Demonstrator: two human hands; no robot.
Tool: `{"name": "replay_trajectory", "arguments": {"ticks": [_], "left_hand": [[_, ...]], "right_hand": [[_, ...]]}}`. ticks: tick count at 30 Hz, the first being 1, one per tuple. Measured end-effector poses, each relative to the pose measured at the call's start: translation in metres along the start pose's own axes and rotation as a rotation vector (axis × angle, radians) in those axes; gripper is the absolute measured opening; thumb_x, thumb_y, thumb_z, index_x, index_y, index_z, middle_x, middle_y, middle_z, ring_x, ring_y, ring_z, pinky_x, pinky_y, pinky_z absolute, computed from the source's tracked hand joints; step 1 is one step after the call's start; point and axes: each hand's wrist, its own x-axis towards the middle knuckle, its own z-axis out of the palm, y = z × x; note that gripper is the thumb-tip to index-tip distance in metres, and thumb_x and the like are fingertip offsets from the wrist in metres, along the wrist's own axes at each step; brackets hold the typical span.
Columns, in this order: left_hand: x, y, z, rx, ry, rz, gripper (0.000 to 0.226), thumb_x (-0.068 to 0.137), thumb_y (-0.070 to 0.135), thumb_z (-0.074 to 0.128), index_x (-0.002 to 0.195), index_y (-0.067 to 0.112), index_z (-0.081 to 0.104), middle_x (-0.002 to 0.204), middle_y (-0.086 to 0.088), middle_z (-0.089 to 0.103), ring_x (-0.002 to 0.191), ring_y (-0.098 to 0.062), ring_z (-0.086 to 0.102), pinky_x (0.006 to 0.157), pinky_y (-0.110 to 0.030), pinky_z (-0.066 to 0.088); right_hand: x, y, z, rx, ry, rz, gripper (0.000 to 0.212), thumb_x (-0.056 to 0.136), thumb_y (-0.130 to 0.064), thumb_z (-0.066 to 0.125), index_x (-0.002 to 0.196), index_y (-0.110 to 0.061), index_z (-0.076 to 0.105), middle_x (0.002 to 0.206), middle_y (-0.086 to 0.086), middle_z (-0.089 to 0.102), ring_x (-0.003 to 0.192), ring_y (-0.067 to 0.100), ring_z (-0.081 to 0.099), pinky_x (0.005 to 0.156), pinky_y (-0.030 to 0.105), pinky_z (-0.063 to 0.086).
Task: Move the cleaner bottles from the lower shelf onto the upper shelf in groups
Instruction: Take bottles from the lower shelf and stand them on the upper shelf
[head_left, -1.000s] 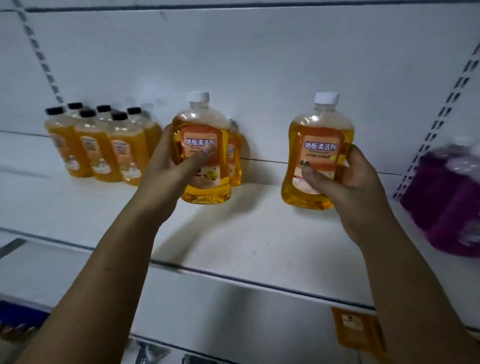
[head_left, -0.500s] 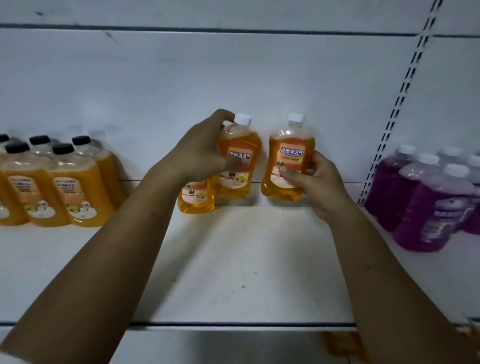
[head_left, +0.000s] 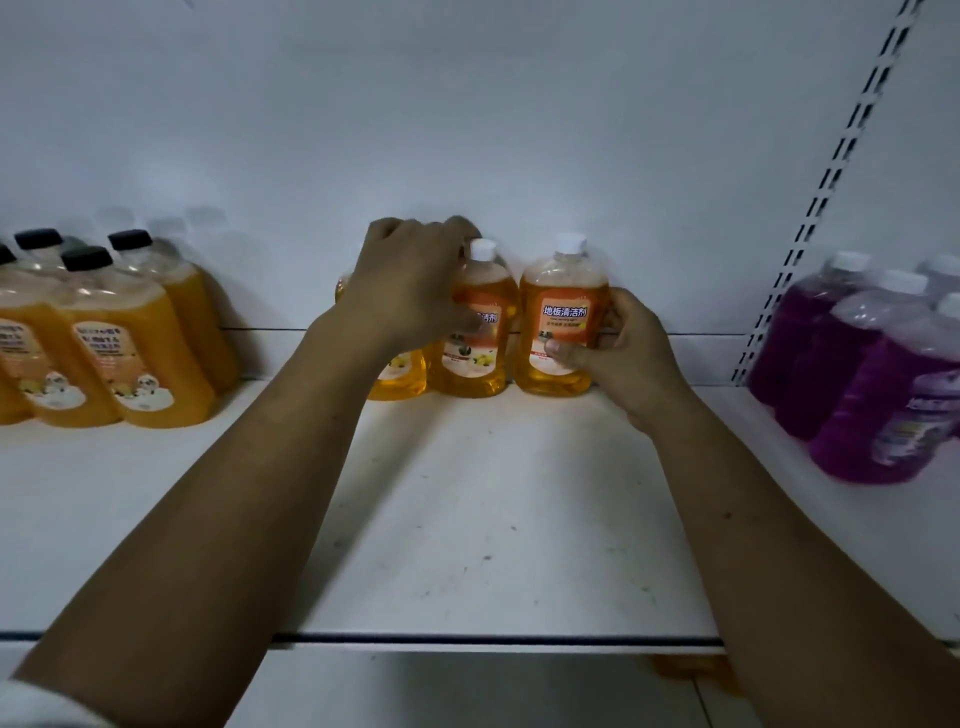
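In the head view, a white upper shelf (head_left: 493, 519) is seen from the front, with both forearms reaching across it towards the back panel (head_left: 467, 130). Three orange cleaner bottles are lined up side by side at the rear of the shelf, bases down and upright. The right bottle (head_left: 558, 291), white-capped and labelled, is held in the grip of the right hand (head_left: 628, 358), with the thumb laid across the lower label and the fingers wrapped round its far side. The middle bottle (head_left: 483, 358), just beside it, is held by the left hand (head_left: 410, 291), whose grip is closed over the shoulder with the thumb across the label. The third bottle (head_left: 402, 376) is largely hidden behind that hand; only its lower body is shown. A cluster of black-capped orange bottles (head_left: 124, 353) is stood well apart at the left, and purple bottles (head_left: 872, 384) are grouped at the right, beyond a slotted upright (head_left: 831, 171).
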Motion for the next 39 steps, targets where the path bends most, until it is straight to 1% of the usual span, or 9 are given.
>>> {"name": "replay_trajectory", "arguments": {"ticks": [3, 6, 10, 13, 16, 21, 24, 31, 39], "left_hand": [[-0.003, -0.001, -0.002, 0.017, 0.056, 0.017, 0.086, 0.069, 0.049, 0.088, 0.141, 0.029, 0.046, 0.124, -0.002, 0.064, 0.12, -0.029, 0.056, 0.111, -0.047, 0.032], [-0.007, 0.002, -0.004, 0.028, 0.084, 0.019, 0.086, 0.068, 0.05, 0.091, 0.142, 0.028, 0.052, 0.147, -0.004, 0.046, 0.137, -0.029, 0.043, 0.113, -0.049, 0.033], [-0.022, -0.01, -0.009, -0.018, 0.171, -0.031, 0.098, 0.064, 0.058, 0.091, 0.147, 0.031, 0.046, 0.155, -0.005, 0.035, 0.144, -0.03, 0.034, 0.113, -0.048, 0.036], [-0.041, -0.036, -0.006, -0.268, 0.276, -0.262, 0.103, 0.064, 0.053, 0.095, 0.148, 0.03, 0.04, 0.153, -0.007, 0.033, 0.141, -0.025, 0.037, 0.106, -0.037, 0.042], [-0.058, -0.062, 0.01, -0.517, 0.19, -0.516, 0.108, 0.064, 0.049, 0.096, 0.148, 0.03, 0.03, 0.146, -0.009, 0.037, 0.131, -0.028, 0.05, 0.104, -0.045, 0.054], [-0.067, -0.063, 0.037, -0.665, 0.093, -0.574, 0.118, 0.052, 0.061, 0.098, 0.14, 0.033, 0.026, 0.137, -0.009, 0.05, 0.114, -0.02, 0.064, 0.09, -0.037, 0.061], [-0.063, -0.056, 0.043, -0.646, 0.108, -0.555, 0.131, 0.036, 0.082, 0.089, 0.14, 0.035, 0.024, 0.141, -0.004, 0.046, 0.117, -0.021, 0.065, 0.097, -0.044, 0.06], [-0.059, -0.04, 0.051, -0.39, 0.132, -0.561, 0.126, 0.057, 0.075, 0.086, 0.149, 0.023, 0.019, 0.146, -0.002, 0.041, 0.127, -0.031, 0.058, 0.097, -0.053, 0.055], [-0.063, -0.043, 0.051, -0.423, 0.112, -0.551, 0.125, 0.059, 0.075, 0.086, 0.151, 0.024, 0.017, 0.146, -0.002, 0.04, 0.128, -0.03, 0.057, 0.1, -0.054, 0.054]], "right_hand": [[-0.003, 0.0, 0.005, -0.079, -0.011, -0.018, 0.077, 0.078, -0.02, 0.092, 0.142, -0.024, 0.049, 0.141, -0.001, 0.062, 0.129, 0.025, 0.061, 0.106, 0.055, 0.054], [-0.004, -0.003, 0.009, -0.121, 0.0, -0.04, 0.078, 0.079, -0.022, 0.091, 0.144, -0.022, 0.047, 0.143, 0.001, 0.06, 0.13, 0.025, 0.06, 0.107, 0.054, 0.053], [-0.006, -0.004, 0.01, -0.124, 0.029, -0.057, 0.083, 0.077, -0.021, 0.093, 0.143, -0.021, 0.043, 0.145, 0.001, 0.057, 0.128, 0.023, 0.06, 0.106, 0.05, 0.055], [-0.007, -0.003, 0.01, -0.126, 0.027, -0.044, 0.082, 0.077, -0.024, 0.093, 0.142, -0.022, 0.044, 0.143, -0.001, 0.058, 0.125, 0.02, 0.061, 0.107, 0.047, 0.055], [-0.007, -0.002, 0.011, -0.139, 0.029, -0.049, 0.08, 0.078, -0.026, 0.092, 0.142, -0.021, 0.045, 0.142, -0.002, 0.059, 0.122, 0.017, 0.06, 0.107, 0.045, 0.055], [-0.007, -0.002, 0.011, -0.151, 0.032, -0.051, 0.079, 0.079, -0.027, 0.091, 0.142, -0.022, 0.045, 0.144, -0.001, 0.058, 0.129, 0.023, 0.061, 0.107, 0.05, 0.054], [-0.007, 0.0, 0.01, -0.151, 0.035, -0.045, 0.079, 0.079, -0.026, 0.091, 0.142, -0.022, 0.045, 0.145, -0.001, 0.059, 0.129, 0.024, 0.061, 0.107, 0.051, 0.054], [-0.007, 0.001, 0.01, -0.156, 0.053, -0.043, 0.081, 0.077, -0.028, 0.092, 0.142, -0.024, 0.045, 0.145, -0.001, 0.058, 0.129, 0.024, 0.061, 0.107, 0.054, 0.054], [-0.013, -0.002, 0.013, -0.159, 0.082, -0.023, 0.082, 0.076, -0.029, 0.093, 0.143, -0.024, 0.045, 0.145, -0.001, 0.059, 0.128, 0.025, 0.062, 0.106, 0.05, 0.055]]}}
